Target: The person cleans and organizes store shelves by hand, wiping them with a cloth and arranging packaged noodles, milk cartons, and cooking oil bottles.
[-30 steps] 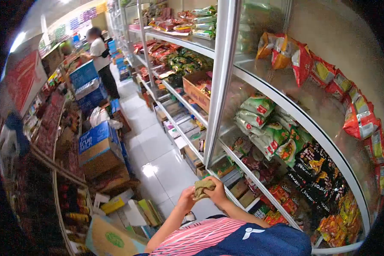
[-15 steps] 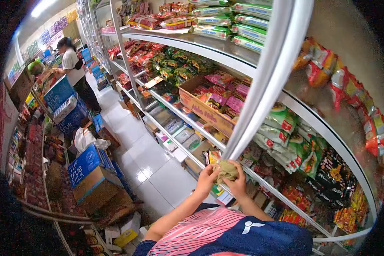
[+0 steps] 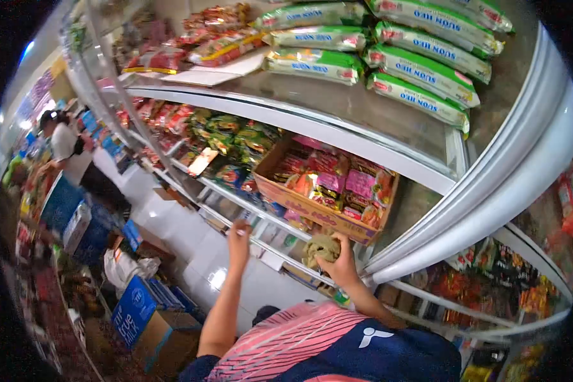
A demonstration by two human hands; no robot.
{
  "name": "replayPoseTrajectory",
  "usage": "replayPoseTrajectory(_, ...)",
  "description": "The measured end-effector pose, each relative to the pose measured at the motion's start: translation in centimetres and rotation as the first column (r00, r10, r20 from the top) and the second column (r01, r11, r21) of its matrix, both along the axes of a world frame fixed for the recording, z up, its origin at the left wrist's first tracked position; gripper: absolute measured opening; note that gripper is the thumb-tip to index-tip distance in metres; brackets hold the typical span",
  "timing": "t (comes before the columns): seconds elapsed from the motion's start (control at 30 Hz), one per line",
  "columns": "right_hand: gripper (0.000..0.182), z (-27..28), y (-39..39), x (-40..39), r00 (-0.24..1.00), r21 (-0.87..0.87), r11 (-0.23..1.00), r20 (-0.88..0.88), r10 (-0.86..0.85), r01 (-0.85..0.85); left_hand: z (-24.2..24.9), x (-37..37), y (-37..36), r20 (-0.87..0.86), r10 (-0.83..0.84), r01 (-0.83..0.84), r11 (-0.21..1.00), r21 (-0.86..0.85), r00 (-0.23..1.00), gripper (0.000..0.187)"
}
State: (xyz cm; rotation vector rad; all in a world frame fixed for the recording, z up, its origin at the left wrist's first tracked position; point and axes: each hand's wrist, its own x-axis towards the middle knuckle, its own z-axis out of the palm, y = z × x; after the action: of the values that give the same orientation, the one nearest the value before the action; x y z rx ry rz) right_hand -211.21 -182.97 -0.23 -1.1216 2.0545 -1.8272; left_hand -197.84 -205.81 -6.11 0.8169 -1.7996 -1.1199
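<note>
My right hand (image 3: 342, 262) is wrapped round a crumpled olive-green cloth (image 3: 321, 250), just in front of a cardboard box (image 3: 312, 207) of pink and red packets on the middle shelf. Off to the left, my left hand (image 3: 239, 237) is raised near the shelf's front rail, apart from the cloth; its fingers are blurred. Above the box runs the white edge of the upper shelf (image 3: 299, 127), which bears stacked green-and-white packets (image 3: 420, 70) and red packets (image 3: 226, 48).
A thick white shelf post (image 3: 490, 210) curves down on the right. Blue milk cartons (image 3: 134, 309) and a white bag (image 3: 124, 267) stand across the tiled aisle (image 3: 184, 239). Farther back at left, a person (image 3: 70, 149) stands in a light top.
My left hand has come off the cloth and moved left, while my right hand keeps hold of it. The view has shifted closer to the shelves, and the box appears larger.
</note>
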Motion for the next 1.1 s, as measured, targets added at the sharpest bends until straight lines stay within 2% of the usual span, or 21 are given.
replayPoseTrajectory(0.03, 0.05, -0.5, 0.2, -0.3, 0.997, 0.047, 0.998, -0.056, -0.048, 0.05, 0.0, -0.6, -2.2, -0.079, -0.024, 0.031, 0.995, 0.091, 0.997, 0.02)
replayPoseTrajectory(0.1, 0.052, -1.0, 0.7, -0.2, 0.991, 0.097, 0.988, -0.08, -0.11, 0.118, -1.7, -0.8, -8.6, 0.208, 0.047, 0.006, 0.969, -0.248, 0.977, 0.032)
replayPoseTrajectory(0.17, 0.054, -2.4, 1.4, 0.2, 0.984, 0.151, 0.974, 0.032, -0.175, 0.168, -0.6, -1.9, -12.4, 0.156, 0.094, -0.046, 0.957, -0.287, 0.983, 0.037)
replayPoseTrajectory(0.2, 0.054, -2.3, 1.7, 0.6, 0.975, 0.179, 0.962, 0.05, -0.217, 0.205, -2.0, -2.1, -16.3, 0.266, 0.147, -0.054, 0.943, -0.328, 0.953, 0.043)
replayPoseTrajectory(0.27, 0.05, -2.0, 2.4, 2.3, 0.946, 0.19, 0.927, -0.051, -0.32, 0.324, -0.8, -2.9, -20.8, 0.463, 0.367, -0.062, 0.832, -0.551, 0.807, 0.051)
replayPoseTrajectory(0.3, 0.049, -3.4, 2.8, 3.2, 0.927, 0.195, 0.909, -0.001, -0.376, 0.369, -1.2, -3.1, -23.4, 0.4, 0.486, -0.037, 0.67, -0.742, 0.777, 0.052)
replayPoseTrajectory(0.33, 0.049, -4.1, 2.9, 4.1, 0.903, 0.193, 0.889, 0.034, -0.429, 0.415, 2.2, -3.9, -22.5, 0.546, 0.576, -0.001, 0.689, -0.725, 0.608, 0.06)
replayPoseTrajectory(0.37, 0.049, -4.0, 2.9, 5.2, 0.871, 0.197, 0.879, 0.156, -0.466, 0.435, 3.0, -4.8, -24.5, 0.718, 0.517, -0.009, 0.814, -0.581, 0.466, 0.068)
replayPoseTrajectory(0.4, 0.049, -3.3, 2.9, 6.1, 0.848, 0.186, 0.853, 0.129, -0.513, 0.488, 0.9, -5.3, -27.8, 0.67, 0.461, -0.004, 0.825, -0.565, 0.582, 0.074)
replayPoseTrajectory(0.53, 0.052, -1.6, 2.2, 10.4, 0.706, 0.104, 0.743, 0.248, -0.663, 0.661, -0.1, -8.2, -30.0, 0.748, 0.606, -0.059, 0.786, -0.615, 0.27, 0.081)
replayPoseTrajectory(0.67, 0.052, 1.6, 0.5, 13.7, 0.553, 0.115, 0.574, 0.171, -0.816, 0.811, -4.2, -11.3, -33.4, 0.905, 0.411, -0.08, 0.911, -0.404, 0.11, 0.084)
replayPoseTrajectory(0.7, 0.051, 1.7, 0.0, 14.4, 0.53, 0.109, 0.564, 0.233, -0.815, 0.819, -1.4, -10.6, -30.9, 0.868, 0.372, -0.06, 0.926, -0.374, 0.329, 0.081)
replayPoseTrajectory(0.73, 0.051, 1.9, -0.5, 14.9, 0.51, 0.102, 0.557, 0.294, -0.808, 0.824, -3.0, -10.3, -31.0, 0.747, 0.427, 0.006, 0.867, -0.499, 0.509, 0.074)
replayPoseTrajectory(0.8, 0.05, 2.9, -0.9, 15.2, 0.516, 0.119, 0.544, 0.206, -0.832, 0.83, -2.0, -9.7, -28.7, 0.64, 0.368, 0.045, 0.845, -0.533, 0.675, 0.061)
replayPoseTrajectory(0.83, 0.05, 3.5, -0.9, 15.0, 0.533, 0.148, 0.547, 0.121, -0.837, 0.824, -0.8, -8.9, -26.5, 0.636, 0.359, 0.048, 0.847, -0.529, 0.683, 0.061)
replayPoseTrajectory(0.87, 0.052, 3.9, -0.2, 14.5, 0.515, 0.08, 0.516, 0.025, -0.857, 0.853, 1.0, -7.8, -23.9, 0.421, 0.139, 0.06, 0.903, -0.426, 0.896, 0.054)
replayPoseTrajectory(0.9, 0.054, 4.5, 0.7, 13.7, 0.49, 0.008, 0.49, -0.066, -0.869, 0.871, 2.7, -6.7, -21.8, 0.131, -0.07, 0.11, 0.938, -0.329, 0.989, 0.047)
replayPoseTrajectory(0.93, 0.052, 6.9, 1.3, 12.7, 0.478, -0.075, 0.494, -0.16, -0.863, 0.866, 4.1, -6.1, -20.3, 0.131, -0.068, 0.108, 0.938, -0.33, 0.989, 0.047)
replayPoseTrajectory(1.0, 0.048, 13.0, 2.1, 10.6, 0.356, -0.232, 0.467, -0.395, -0.847, 0.854, 7.6, -5.5, -17.5, -0.243, -0.277, 0.194, 0.929, -0.316, 0.93, 0.039)
replayPoseTrajectory(1.03, 0.046, 15.8, 2.3, 9.4, 0.234, -0.311, 0.439, -0.523, -0.819, 0.843, 10.5, -5.1, -16.3, -0.277, -0.329, 0.189, 0.882, -0.431, 0.903, 0.037)
replayPoseTrajectory(1.1, 0.046, 21.3, 2.2, 7.4, 0.197, -0.373, 0.524, -0.64, -0.743, 0.765, 17.0, -4.5, -13.8, -0.353, -0.452, 0.158, 0.77, -0.619, 0.819, 0.034)
